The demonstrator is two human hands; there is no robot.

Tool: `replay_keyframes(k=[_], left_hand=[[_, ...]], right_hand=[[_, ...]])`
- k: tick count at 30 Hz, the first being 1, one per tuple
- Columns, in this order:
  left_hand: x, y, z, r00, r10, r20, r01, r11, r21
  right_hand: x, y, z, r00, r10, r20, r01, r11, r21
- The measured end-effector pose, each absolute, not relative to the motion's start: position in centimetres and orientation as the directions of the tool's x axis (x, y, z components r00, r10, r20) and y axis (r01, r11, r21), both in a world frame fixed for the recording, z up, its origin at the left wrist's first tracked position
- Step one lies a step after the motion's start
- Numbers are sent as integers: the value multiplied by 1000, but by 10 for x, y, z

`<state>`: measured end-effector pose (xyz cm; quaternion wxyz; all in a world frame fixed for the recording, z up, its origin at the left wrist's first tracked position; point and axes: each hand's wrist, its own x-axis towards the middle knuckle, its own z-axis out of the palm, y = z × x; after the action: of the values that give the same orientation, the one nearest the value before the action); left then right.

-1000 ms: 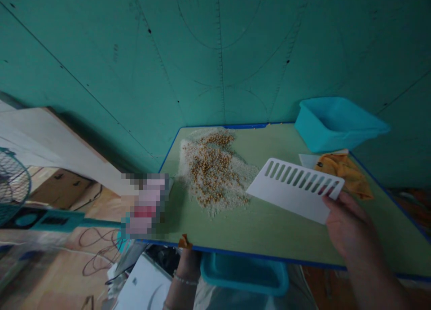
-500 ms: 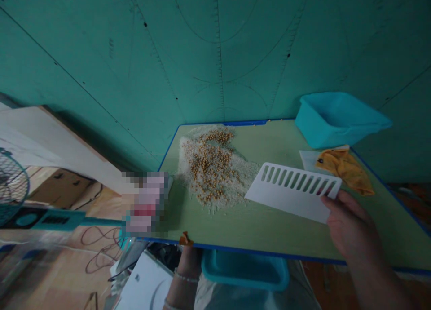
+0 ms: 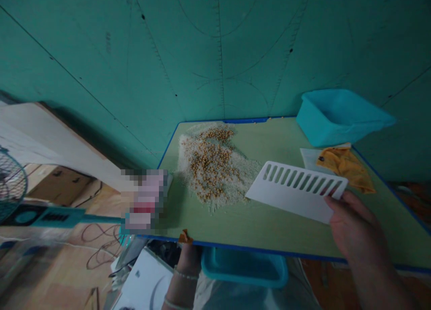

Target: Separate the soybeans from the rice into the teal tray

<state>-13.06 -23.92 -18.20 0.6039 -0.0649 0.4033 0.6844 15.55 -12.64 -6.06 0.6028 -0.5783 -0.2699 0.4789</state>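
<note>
My right hand [image 3: 357,227] grips a white plastic panel [image 3: 289,195] by its right end, thumb on top. A row of slots runs along the panel's far edge. Its pointed left tip is beside a spread pile of pale grains mixed with round tan beans [image 3: 213,166] on the green tabletop [image 3: 269,141]. My left hand [image 3: 189,252] is below the table's near edge, with its fingers hidden under the board. Close to its right, a blue basin [image 3: 244,272] sits partly beneath that edge, over my lap.
A blue tub [image 3: 336,132] stands at the far right corner. In front of it lie a yellow cloth [image 3: 348,170] and a white sheet [image 3: 310,157]. Brown tape [image 3: 185,236] sticks to the near edge. A teal fan [image 3: 40,215] is at left. Behind the table rises a green wall [image 3: 215,54].
My right hand and the slotted panel have shifted slightly to the right. The pile looks the same, and my left hand stays below the edge.
</note>
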Motion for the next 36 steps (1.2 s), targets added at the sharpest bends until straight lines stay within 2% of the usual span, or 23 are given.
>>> replay_keyframes(k=[20,24,36], left_hand=[[-128,-238,-179,-317,760,-567,-866,12,500],[-124,-235,-177,-294,752,-590,-877,34,479],[-120,-228,-162,-358,727,-586,-853,0,521]], right_hand=[[154,-132,-59,364,895,-259,-278,-161,-947],[153,-132,-57,380,898,-223,-277,-119,-953],[151,-134,-57,363,901,-237,-283,-136,-949]])
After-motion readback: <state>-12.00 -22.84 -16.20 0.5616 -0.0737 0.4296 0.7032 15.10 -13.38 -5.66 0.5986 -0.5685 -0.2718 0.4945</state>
